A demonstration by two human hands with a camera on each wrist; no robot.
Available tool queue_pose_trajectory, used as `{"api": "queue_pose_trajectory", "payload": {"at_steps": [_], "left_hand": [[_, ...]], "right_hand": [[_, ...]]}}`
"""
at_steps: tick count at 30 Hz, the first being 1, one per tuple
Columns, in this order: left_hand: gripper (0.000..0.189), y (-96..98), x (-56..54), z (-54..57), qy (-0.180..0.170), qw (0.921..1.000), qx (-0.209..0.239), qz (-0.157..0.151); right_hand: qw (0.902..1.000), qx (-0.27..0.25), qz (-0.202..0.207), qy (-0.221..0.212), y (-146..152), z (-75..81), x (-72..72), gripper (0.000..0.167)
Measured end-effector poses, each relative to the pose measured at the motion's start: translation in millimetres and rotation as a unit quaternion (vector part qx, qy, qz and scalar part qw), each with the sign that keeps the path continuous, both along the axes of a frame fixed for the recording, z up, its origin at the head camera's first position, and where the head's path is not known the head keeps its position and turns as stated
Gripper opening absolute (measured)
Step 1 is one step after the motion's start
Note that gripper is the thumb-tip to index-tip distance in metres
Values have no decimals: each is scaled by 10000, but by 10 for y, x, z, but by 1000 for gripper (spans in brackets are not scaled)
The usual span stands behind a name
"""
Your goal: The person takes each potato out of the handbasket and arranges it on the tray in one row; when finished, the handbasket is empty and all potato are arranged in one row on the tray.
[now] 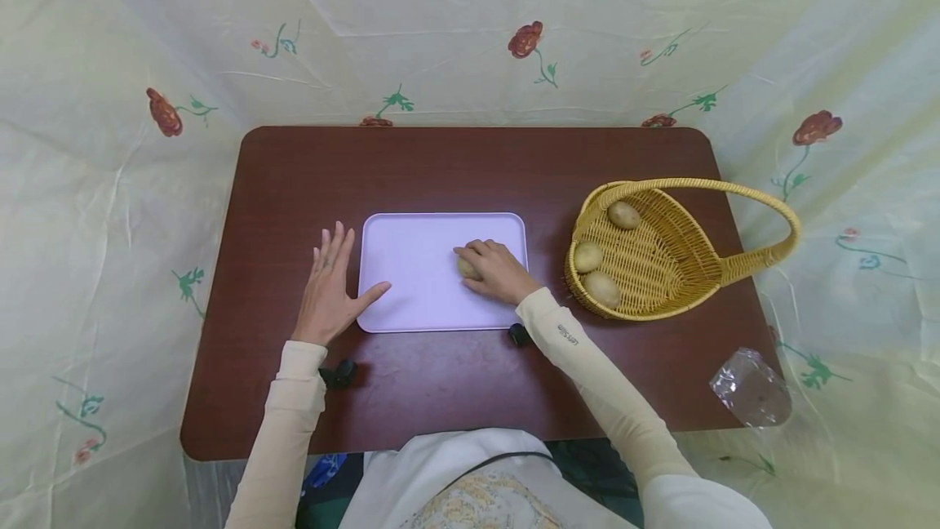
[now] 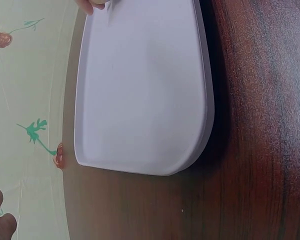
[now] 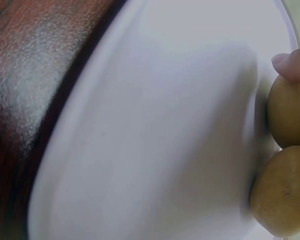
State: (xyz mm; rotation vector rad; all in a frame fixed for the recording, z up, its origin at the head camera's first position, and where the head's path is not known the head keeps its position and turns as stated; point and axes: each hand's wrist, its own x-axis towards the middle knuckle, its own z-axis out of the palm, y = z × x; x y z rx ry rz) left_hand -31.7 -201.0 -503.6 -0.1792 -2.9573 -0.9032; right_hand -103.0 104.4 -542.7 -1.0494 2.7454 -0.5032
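Note:
A light purple tray (image 1: 411,317) lies on the table. Over its right half, my right hand (image 1: 499,272) grips a potato (image 3: 292,112); a fingertip shows on it in the right wrist view. Right against that potato sits another potato (image 3: 282,192), and in the head view part of a potato (image 1: 467,268) peeks out left of the fingers. My left hand (image 1: 329,296) has its fingers spread at the tray's left edge, holding nothing, with the thumb over the rim. Some of its fingertips (image 2: 1,220) appear at the left wrist view's lower left.
To the tray's right stands a yellow wicker basket (image 1: 693,268) with a tall handle, holding three potatoes (image 1: 603,290) along its left side. A clear plastic piece (image 1: 752,390) lies at the front right corner of the brown table (image 1: 441,398). A flowered sheet (image 1: 441,31) hangs behind.

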Motion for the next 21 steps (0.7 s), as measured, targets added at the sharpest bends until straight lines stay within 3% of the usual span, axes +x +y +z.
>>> {"api": "queue_pose_trajectory", "payload": {"at_steps": [21], "left_hand": [[105,1,2,-7,-93,9999,-15,53]], "right_hand": [[9998,-95,-21,-153,-5,-2,-23,61]]}}
